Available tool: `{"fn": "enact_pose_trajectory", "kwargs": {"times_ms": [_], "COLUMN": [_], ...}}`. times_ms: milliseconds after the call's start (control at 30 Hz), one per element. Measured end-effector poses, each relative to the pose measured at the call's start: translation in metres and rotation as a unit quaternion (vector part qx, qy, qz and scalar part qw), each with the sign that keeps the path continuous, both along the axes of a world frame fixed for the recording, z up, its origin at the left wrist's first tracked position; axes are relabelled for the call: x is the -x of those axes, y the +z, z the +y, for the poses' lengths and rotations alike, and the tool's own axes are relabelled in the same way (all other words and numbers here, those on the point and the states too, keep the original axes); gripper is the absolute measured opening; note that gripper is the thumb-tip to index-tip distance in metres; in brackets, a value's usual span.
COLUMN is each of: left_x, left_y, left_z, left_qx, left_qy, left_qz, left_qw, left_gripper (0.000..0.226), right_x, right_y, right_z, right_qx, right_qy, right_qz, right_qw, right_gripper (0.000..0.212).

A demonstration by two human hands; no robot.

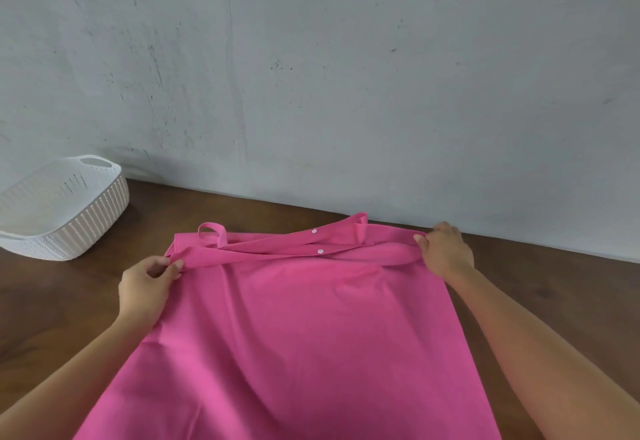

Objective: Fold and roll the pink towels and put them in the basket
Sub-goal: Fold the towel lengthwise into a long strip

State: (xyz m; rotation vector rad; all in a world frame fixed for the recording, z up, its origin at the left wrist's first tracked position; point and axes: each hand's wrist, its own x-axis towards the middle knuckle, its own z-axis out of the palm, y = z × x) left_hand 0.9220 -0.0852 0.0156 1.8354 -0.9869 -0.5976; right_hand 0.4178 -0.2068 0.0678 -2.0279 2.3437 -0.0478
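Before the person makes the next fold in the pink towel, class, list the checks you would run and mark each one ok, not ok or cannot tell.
1. Left hand pinches the far left corner of the pink towel: ok.
2. Right hand grips the far right corner: ok.
3. Far edge lies flat and even: not ok; it is bunched, with a strap bearing white snap buttons crossing it.
4. Hanging loop tucked in: not ok; it sticks out.
5. White basket within sight on the wooden table: ok, far left by the wall.
6. Near edge of the towel straight: cannot tell; out of view.
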Motion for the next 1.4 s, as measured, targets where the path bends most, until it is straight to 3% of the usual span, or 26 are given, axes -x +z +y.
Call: {"fn": "enact_pose_trajectory", "kwargs": {"times_ms": [200,367,667,1067,1200,1300,1400], "left_x": [0.006,0.01,0.012,0.01,0.009,0.006,0.003], "left_y": [0.002,0.003,0.001,0.0,0.0,0.0,0.001], "left_z": [0.005,0.003,0.001,0.003,0.004,0.003,0.002], "left_qx": [0.017,0.017,0.023,0.022,0.011,0.004,-0.004], "left_qy": [0.012,0.027,0.041,0.023,0.022,0.021,0.023], "left_qz": [-0.011,-0.009,-0.016,-0.028,-0.015,-0.006,0.011], "left_qw": [1.0,0.999,0.999,0.999,1.0,1.0,1.0], "left_gripper": [0.011,0.01,0.014,0.014,0.012,0.011,0.011], "right_x": [0.003,0.012,0.059,0.111,0.104,0.095,0.095], "right_y": [-0.006,-0.006,-0.003,0.021,0.016,0.004,-0.003], "right_z": [-0.032,-0.041,-0.023,0.066,0.087,0.097,0.101], "right_qx": [-0.039,-0.032,0.014,-0.055,-0.05,0.004,0.098], "right_qy": [0.014,0.032,0.124,0.076,0.064,0.059,0.103], "right_qz": [-0.128,-0.17,0.003,0.069,0.192,0.268,0.248], "right_qw": [0.991,0.984,0.992,0.993,0.978,0.962,0.958], "right_gripper": [0.016,0.021,0.04,0.036,0.037,0.025,0.026]}}
